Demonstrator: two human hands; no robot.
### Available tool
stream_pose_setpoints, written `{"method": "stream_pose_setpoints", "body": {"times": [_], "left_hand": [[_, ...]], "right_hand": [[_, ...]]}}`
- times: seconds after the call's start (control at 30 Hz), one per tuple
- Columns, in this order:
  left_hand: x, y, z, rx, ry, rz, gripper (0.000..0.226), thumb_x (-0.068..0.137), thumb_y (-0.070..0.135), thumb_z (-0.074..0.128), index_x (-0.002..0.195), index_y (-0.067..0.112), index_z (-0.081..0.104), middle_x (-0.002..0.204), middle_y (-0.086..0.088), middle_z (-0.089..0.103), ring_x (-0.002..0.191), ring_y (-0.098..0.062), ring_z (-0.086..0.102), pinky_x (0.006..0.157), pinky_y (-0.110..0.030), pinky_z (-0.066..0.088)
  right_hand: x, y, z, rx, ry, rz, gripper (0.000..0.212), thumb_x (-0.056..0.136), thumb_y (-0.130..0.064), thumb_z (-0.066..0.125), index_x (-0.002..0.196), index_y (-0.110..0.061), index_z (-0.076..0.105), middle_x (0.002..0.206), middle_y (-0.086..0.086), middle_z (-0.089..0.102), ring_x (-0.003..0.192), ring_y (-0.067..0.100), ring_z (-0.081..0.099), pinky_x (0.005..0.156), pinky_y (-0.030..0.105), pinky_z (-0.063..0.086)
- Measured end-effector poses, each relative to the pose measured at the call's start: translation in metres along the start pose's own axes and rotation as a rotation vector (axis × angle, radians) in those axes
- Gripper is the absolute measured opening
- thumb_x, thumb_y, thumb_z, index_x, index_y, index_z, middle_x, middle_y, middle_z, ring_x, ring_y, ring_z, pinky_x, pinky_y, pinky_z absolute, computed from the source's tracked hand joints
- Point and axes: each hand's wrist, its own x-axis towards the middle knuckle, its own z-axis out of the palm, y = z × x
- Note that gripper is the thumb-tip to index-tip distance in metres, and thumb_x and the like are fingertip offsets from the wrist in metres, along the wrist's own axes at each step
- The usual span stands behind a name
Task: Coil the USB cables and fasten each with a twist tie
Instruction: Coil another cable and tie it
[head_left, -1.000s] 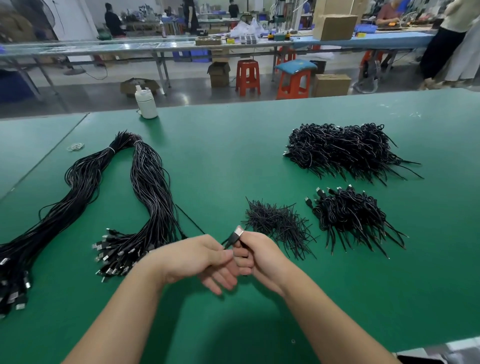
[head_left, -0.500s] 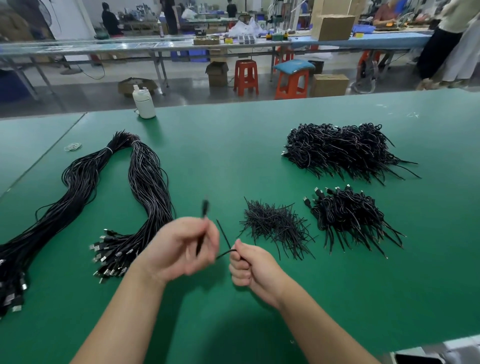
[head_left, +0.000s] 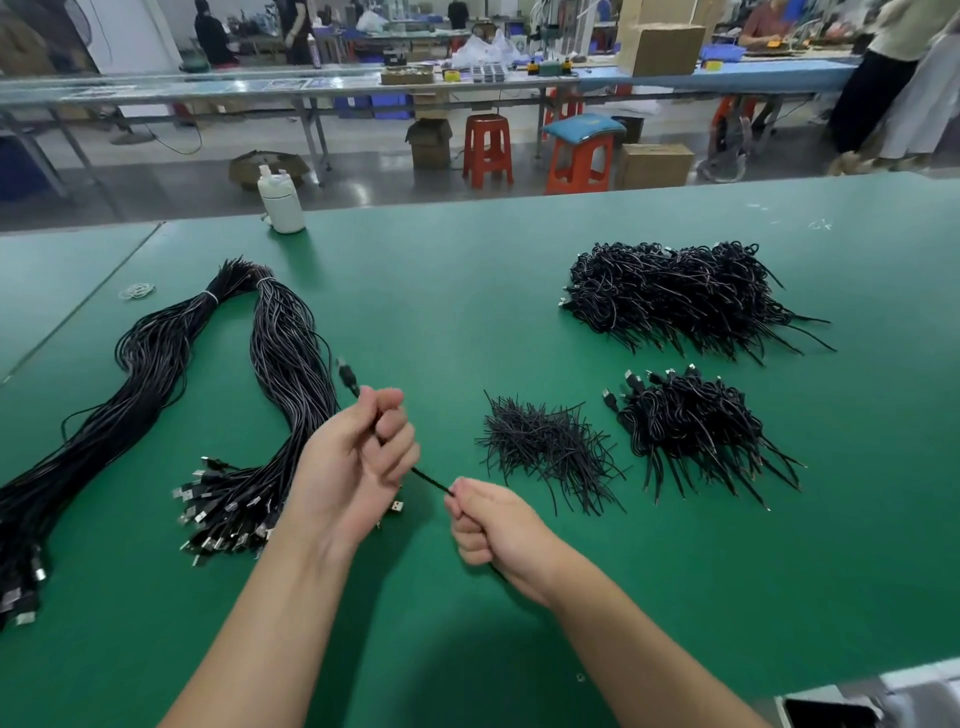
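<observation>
Holding one black USB cable (head_left: 430, 480) stretched between both hands, I see my right hand (head_left: 493, 525) nearest the worktop's near edge, fingers curled tight around one stretch of it. My left hand (head_left: 358, 457), raised a little farther in, grips the cable in a fist, and a black plug (head_left: 347, 375) pokes out above the knuckles. Just beyond the right hand lies a small heap of black twist ties (head_left: 545, 447), with a small pile of tied cables (head_left: 691, 426) beside it toward the right edge. Toward the left edge, two long bundles of loose cables (head_left: 291, 374) run away from me across the green worktop (head_left: 441, 291). Farther in on the right sits a bigger pile of finished coils (head_left: 675, 296). A white bottle (head_left: 282, 202) stands at the far edge.
</observation>
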Motion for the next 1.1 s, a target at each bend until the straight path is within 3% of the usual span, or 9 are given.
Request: {"method": "stream_pose_setpoints", "body": {"times": [0.07, 0.17, 0.3, 0.5, 0.6, 0.73, 0.87, 1.0, 1.1], "left_hand": [[-0.009, 0.009, -0.002, 0.235, -0.24, -0.108, 0.029, 0.092, 0.032, 0.06, 0.081, 0.008, 0.071, 0.055, 0.004, 0.046, 0.037, -0.006, 0.032, 0.042, -0.023, 0.025], [-0.015, 0.009, -0.004, 0.813, -0.479, -0.304, 0.036, 0.098, 0.028, 0.053, 0.093, -0.004, 0.069, 0.059, -0.005, 0.058, 0.039, -0.012, 0.039, 0.046, -0.022, 0.031], [-0.007, -0.01, -0.001, 1.158, -0.263, -0.337, 0.036, 0.107, 0.015, 0.038, 0.095, -0.004, 0.066, 0.077, -0.007, 0.074, 0.065, -0.023, 0.071, 0.05, -0.024, 0.047], [0.001, -0.032, -0.02, 1.087, 0.037, -0.095, 0.039, 0.105, 0.025, 0.044, 0.08, 0.006, 0.065, 0.086, -0.011, 0.074, 0.089, -0.027, 0.07, 0.084, -0.033, 0.054], [-0.001, -0.044, -0.019, 0.737, 0.097, -0.06, 0.036, 0.103, 0.031, 0.046, 0.093, 0.006, 0.069, 0.098, -0.019, 0.074, 0.098, -0.029, 0.07, 0.091, -0.04, 0.053], [-0.005, -0.054, -0.005, 0.282, 0.049, -0.017, 0.038, 0.099, 0.026, 0.046, 0.104, -0.004, 0.068, 0.12, -0.024, 0.067, 0.112, -0.034, 0.065, 0.081, -0.033, 0.058], [-0.006, -0.055, 0.004, 0.229, 0.058, 0.03, 0.035, 0.1, 0.021, 0.044, 0.089, -0.003, 0.067, 0.103, -0.028, 0.069, 0.109, -0.041, 0.064, 0.092, -0.038, 0.055], [-0.007, -0.052, 0.009, 0.141, 0.048, -0.008, 0.033, 0.096, 0.026, 0.048, 0.079, 0.007, 0.07, 0.069, -0.009, 0.057, 0.075, -0.028, 0.065, 0.072, -0.035, 0.056], [-0.009, -0.058, 0.014, 0.193, -0.034, -0.075, 0.033, 0.1, 0.026, 0.045, 0.083, 0.0, 0.058, 0.064, -0.005, 0.059, 0.068, -0.025, 0.065, 0.068, -0.033, 0.057]], "right_hand": [[0.005, -0.008, -0.007, 0.049, 0.072, -0.027, 0.034, 0.105, -0.031, 0.041, 0.075, -0.017, 0.047, 0.061, -0.006, 0.025, 0.058, 0.015, 0.01, 0.05, 0.027, 0.009], [0.01, -0.025, -0.008, 0.033, 0.097, -0.075, 0.04, 0.105, -0.03, 0.041, 0.068, -0.021, 0.052, 0.058, -0.007, 0.027, 0.054, 0.011, 0.014, 0.047, 0.025, 0.01], [0.004, -0.034, -0.001, -0.256, 0.133, -0.141, 0.041, 0.105, -0.026, 0.045, 0.066, -0.026, 0.058, 0.056, -0.013, 0.041, 0.05, 0.006, 0.035, 0.047, 0.02, 0.027], [-0.009, -0.029, 0.005, -0.532, 0.272, -0.342, 0.029, 0.101, -0.004, 0.048, 0.123, -0.013, 0.062, 0.065, -0.015, 0.064, 0.051, 0.001, 0.048, 0.056, 0.018, 0.043], [-0.014, -0.02, 0.014, -0.477, 0.246, -0.392, 0.03, 0.098, -0.002, 0.051, 0.123, -0.02, 0.049, 0.082, 0.0, 0.072, 0.061, 0.024, 0.061, 0.064, 0.039, 0.056], [-0.012, -0.015, 0.011, -0.294, 0.354, -0.292, 0.026, 0.094, -0.004, 0.061, 0.108, -0.012, 0.041, 0.079, 0.019, 0.07, 0.058, 0.024, 0.065, 0.055, 0.033, 0.056], [-0.012, -0.016, -0.001, -0.316, 0.448, -0.193, 0.041, 0.083, -0.018, 0.078, 0.107, -0.012, 0.045, 0.086, 0.007, 0.075, 0.076, 0.016, 0.072, 0.078, 0.035, 0.058], [-0.015, -0.019, -0.009, -0.008, 0.185, -0.118, 0.06, 0.082, -0.003, 0.076, 0.132, -0.014, 0.044, 0.111, -0.002, 0.071, 0.105, 0.006, 0.067, 0.091, 0.021, 0.052], [-0.016, -0.014, -0.006, -0.043, 0.107, -0.186, 0.064, 0.079, 0.005, 0.076, 0.133, -0.018, 0.053, 0.093, -0.003, 0.062, 0.085, 0.004, 0.06, 0.087, 0.017, 0.05]]}}
